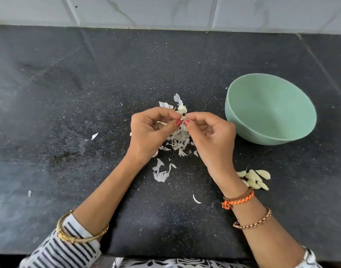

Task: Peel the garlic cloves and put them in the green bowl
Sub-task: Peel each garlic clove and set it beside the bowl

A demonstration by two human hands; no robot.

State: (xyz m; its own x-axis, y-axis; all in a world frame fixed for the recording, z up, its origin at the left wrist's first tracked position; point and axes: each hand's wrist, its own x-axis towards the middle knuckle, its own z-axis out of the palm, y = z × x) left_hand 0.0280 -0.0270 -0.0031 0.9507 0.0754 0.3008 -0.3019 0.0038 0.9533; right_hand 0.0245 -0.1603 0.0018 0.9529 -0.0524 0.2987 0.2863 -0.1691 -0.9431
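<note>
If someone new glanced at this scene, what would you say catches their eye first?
Probably the two hands at the centre, left hand and right hand, whose fingers pinch a small garlic clove above a heap of white peels. Next, the green bowl, seemingly empty, to the right on the dark counter. A cluster of peeled cloves lies nearer, beside the right wrist.

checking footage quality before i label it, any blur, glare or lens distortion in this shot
Head view: wide-angle bending curves the counter's back edge; soft daylight, no hard glare, faint sheen on the wall tiles; the left hand, right hand and green bowl are sharp; the tiny garlic clove between the fingertips is hard to resolve.
</note>
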